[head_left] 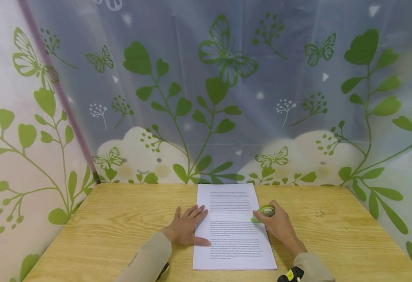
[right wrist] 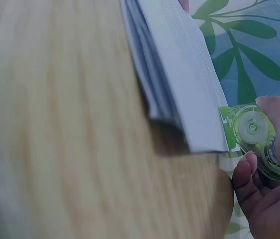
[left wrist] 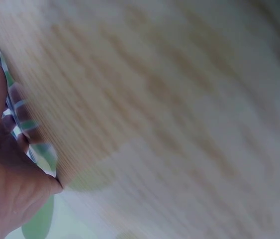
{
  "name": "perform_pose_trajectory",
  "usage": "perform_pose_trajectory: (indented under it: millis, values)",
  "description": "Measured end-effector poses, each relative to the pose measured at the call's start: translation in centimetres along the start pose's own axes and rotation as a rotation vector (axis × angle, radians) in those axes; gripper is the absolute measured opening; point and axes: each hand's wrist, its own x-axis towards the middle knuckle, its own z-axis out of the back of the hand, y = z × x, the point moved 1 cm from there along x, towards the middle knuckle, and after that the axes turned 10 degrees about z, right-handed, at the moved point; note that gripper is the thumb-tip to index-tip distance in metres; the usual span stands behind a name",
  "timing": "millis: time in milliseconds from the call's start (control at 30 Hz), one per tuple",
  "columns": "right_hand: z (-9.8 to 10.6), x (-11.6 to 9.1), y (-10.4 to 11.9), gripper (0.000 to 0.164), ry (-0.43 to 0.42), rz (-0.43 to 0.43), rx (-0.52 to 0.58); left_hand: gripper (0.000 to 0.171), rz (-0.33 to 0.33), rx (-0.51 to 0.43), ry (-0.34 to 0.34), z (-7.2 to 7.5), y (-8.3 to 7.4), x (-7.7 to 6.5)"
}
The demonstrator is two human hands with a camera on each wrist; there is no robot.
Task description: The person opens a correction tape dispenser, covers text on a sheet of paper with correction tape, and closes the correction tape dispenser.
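Observation:
A stack of printed sheets (head_left: 232,235) lies on the table, its layered edge (right wrist: 179,84) showing in the right wrist view. My left hand (head_left: 188,227) rests with fingers spread on the stack's left margin. My right hand (head_left: 279,225) grips a green, see-through correction tape (right wrist: 253,128) between thumb and fingers. The dispenser's green tip (right wrist: 226,127) is at the right edge of the top sheet, level with a pale band (head_left: 230,216) between two blocks of text. Whether that tip presses on the paper I cannot tell. In the left wrist view, part of the left hand (left wrist: 10,194) shows at the left side.
The wooden table (head_left: 121,219) extends to both sides of the paper. Behind it hangs a curtain (head_left: 262,117) printed with leaves and butterflies. A dark wrist device (head_left: 290,275) sits at the right sleeve.

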Motion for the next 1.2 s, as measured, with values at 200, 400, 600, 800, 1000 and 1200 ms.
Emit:
perform_pose_trajectory:
  millis: [200, 400, 600, 800, 1000, 1200]
  values:
    - [0.5, 0.0, -0.3, 0.051, 0.006, -0.010, 0.006, 0.103, -0.001, 0.000, -0.001, 0.0, 0.0, 0.0]
    - [0.7, 0.2, -0.4, 0.049, 0.004, 0.008, -0.038, 0.103, 0.003, 0.002, -0.005, -0.1, 0.2, 0.0]
    - [0.9, 0.2, -0.5, 0.050, 0.006, -0.007, -0.034, 0.103, -0.002, 0.004, -0.010, -0.2, 0.3, 0.0]
    - [0.9, 0.1, -0.7, 0.048, 0.009, -0.018, -0.007, 0.104, -0.003, 0.005, -0.010, -0.7, 0.5, 0.2]
    - [1.0, 0.1, -0.9, 0.047, 0.008, -0.020, -0.002, 0.102, -0.003, 0.003, 0.003, 0.0, 0.1, -0.1]
    - [1.0, 0.0, -1.1, 0.051, -0.011, -0.028, 0.034, 0.102, -0.002, -0.007, 0.004, 0.1, 0.0, -0.3]
